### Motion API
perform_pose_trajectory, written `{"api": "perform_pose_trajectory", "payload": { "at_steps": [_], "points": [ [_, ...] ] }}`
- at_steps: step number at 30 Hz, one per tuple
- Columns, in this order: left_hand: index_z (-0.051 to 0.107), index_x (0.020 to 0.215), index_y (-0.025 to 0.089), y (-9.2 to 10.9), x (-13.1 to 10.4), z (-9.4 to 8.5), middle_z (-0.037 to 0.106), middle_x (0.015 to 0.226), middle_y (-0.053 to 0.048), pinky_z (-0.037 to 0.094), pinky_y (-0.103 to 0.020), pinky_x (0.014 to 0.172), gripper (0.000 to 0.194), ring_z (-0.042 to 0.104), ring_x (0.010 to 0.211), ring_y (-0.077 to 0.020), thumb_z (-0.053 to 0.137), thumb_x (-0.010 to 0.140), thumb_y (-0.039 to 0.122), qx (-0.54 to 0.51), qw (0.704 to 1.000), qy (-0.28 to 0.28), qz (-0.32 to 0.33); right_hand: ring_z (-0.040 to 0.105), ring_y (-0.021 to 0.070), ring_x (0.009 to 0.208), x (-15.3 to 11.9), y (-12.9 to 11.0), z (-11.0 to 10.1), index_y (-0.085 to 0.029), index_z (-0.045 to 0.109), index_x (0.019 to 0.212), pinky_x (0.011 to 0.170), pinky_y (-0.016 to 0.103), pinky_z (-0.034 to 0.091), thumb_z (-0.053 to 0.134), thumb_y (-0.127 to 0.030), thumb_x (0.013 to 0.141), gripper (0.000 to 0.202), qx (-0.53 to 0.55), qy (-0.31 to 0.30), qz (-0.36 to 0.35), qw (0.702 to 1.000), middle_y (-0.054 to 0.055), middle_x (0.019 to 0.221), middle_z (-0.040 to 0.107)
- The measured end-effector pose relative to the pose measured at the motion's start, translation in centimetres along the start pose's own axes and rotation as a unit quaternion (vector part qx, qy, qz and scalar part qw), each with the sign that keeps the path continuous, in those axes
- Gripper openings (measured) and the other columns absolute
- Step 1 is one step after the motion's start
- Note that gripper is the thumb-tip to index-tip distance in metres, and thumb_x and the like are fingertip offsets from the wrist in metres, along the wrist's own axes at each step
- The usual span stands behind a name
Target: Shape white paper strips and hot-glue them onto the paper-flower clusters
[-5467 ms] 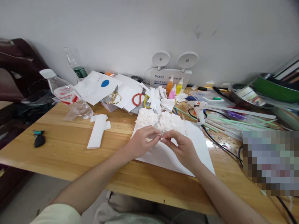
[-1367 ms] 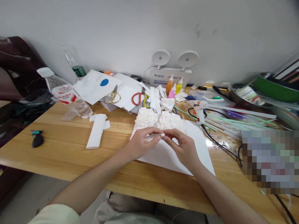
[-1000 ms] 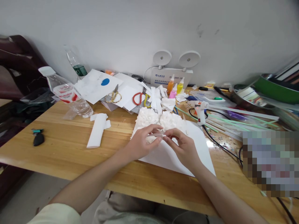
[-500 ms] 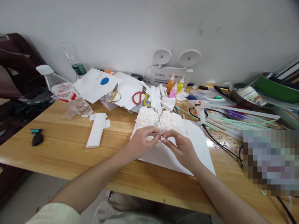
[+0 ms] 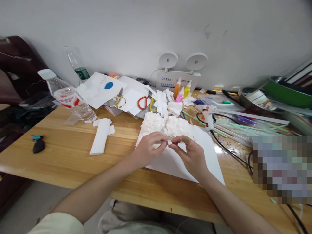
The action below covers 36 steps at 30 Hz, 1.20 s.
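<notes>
Between the fingertips of both hands is a small white paper piece (image 5: 170,142), mostly covered by the fingers. My left hand (image 5: 150,149) pinches it from the left, and my right hand (image 5: 188,152) pinches it from the right. Both hands hover over a white sheet (image 5: 207,149) lying on the wooden table. Just beyond the fingers, two clusters of crumpled white paper bits, a left cluster (image 5: 153,122) and a right cluster (image 5: 177,126), sit on the sheet. More white bits at the sheet's left side are partly hidden by my left hand.
A white paper tube (image 5: 101,136) lies to the left, near a water bottle (image 5: 70,97). Gold-handled scissors (image 5: 118,100), paper strips (image 5: 162,102) and paint bottles (image 5: 180,94) are behind. A glue gun (image 5: 209,117) with a black cable stands right.
My fingertips have come closer together around the small paper piece, and the fingers of my left hand have straightened slightly. The things on the table stay put; the view shifts a little.
</notes>
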<state>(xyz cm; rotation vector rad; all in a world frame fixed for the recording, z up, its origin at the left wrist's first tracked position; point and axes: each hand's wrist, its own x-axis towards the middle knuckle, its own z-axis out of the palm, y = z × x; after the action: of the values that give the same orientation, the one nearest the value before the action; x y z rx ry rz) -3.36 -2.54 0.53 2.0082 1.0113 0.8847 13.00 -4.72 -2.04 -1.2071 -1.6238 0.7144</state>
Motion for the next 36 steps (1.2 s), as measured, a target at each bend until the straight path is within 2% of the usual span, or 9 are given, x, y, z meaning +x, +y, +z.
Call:
{"api": "perform_pose_trajectory", "payload": {
  "at_steps": [8,15,19,24,29,34,36],
  "points": [
    [0.065,0.088,0.017,-0.12,-0.09,0.3,0.066,0.089,-0.006,0.045,-0.026,0.075,0.021,0.058,0.083,-0.0153,0.046,0.081,0.02,-0.026,1.0,0.002,0.007,0.057,0.015,0.07,0.03,0.07,0.24,-0.022,0.058,0.086,0.068,0.03,0.046,0.059,-0.027,0.076,0.011,-0.006,0.024,0.002,1.0,0.0,0.073,0.061],
    [0.065,0.093,0.018,0.21,-0.17,0.44,0.065,0.096,-0.006,0.046,-0.028,0.078,0.022,0.059,0.089,-0.0172,0.048,0.081,0.026,-0.073,0.996,-0.007,-0.053,0.055,0.0162,0.08,0.09,0.11,0.41,-0.025,0.061,0.086,0.073,0.033,0.044,0.057,-0.022,0.078,0.009,-0.01,0.053,-0.04,0.998,0.003,0.084,0.056],
    [0.063,0.097,0.018,0.21,-0.09,0.45,0.065,0.1,-0.005,0.046,-0.027,0.079,0.024,0.059,0.092,-0.0172,0.05,0.08,0.029,-0.11,0.989,-0.002,-0.094,0.053,0.0161,0.08,0.19,0.36,0.28,-0.023,0.056,0.081,0.072,0.032,0.044,0.055,-0.025,0.08,0.003,0.029,0.03,-0.01,0.999,0.004,0.084,0.054],
    [0.062,0.093,0.018,0.1,-0.01,0.45,0.066,0.091,-0.003,0.046,-0.024,0.073,0.02,0.06,0.084,-0.0151,0.05,0.08,0.027,-0.092,0.993,0.009,-0.079,0.053,0.0153,0.073,0.33,0.22,0.23,-0.021,0.055,0.086,0.071,0.032,0.044,0.052,-0.029,0.081,0.009,0.029,-0.003,0.028,0.999,0.003,0.079,0.058],
    [0.062,0.091,0.018,0.19,-0.09,0.34,0.065,0.089,-0.003,0.044,-0.024,0.078,0.017,0.058,0.084,-0.0137,0.051,0.079,0.024,-0.037,0.998,0.026,-0.053,0.055,0.0171,0.075,0.33,-0.09,0.09,-0.021,0.058,0.081,0.069,0.032,0.044,0.054,-0.031,0.079,0.012,0.006,-0.002,0.03,1.0,0.003,0.076,0.061],
    [0.057,0.1,0.019,0.04,-0.15,0.34,0.063,0.099,-0.004,0.045,-0.025,0.079,0.024,0.057,0.089,-0.0147,0.053,0.078,0.026,-0.075,0.994,0.033,-0.069,0.054,0.0167,0.074,0.33,0.14,0.01,-0.021,0.056,0.078,0.069,0.031,0.044,0.053,-0.033,0.079,0.013,0.041,-0.016,0.039,0.998,0.003,0.076,0.06],
    [0.058,0.095,0.018,-0.05,-0.12,0.32,0.063,0.096,-0.004,0.045,-0.025,0.079,0.021,0.058,0.088,-0.0148,0.052,0.078,0.028,-0.094,0.992,0.036,-0.076,0.053,0.0157,0.073,0.32,0.23,0.02,-0.02,0.056,0.077,0.069,0.03,0.043,0.053,-0.032,0.079,0.013,0.065,-0.03,0.049,0.996,0.002,0.075,0.059]
  ]
}}
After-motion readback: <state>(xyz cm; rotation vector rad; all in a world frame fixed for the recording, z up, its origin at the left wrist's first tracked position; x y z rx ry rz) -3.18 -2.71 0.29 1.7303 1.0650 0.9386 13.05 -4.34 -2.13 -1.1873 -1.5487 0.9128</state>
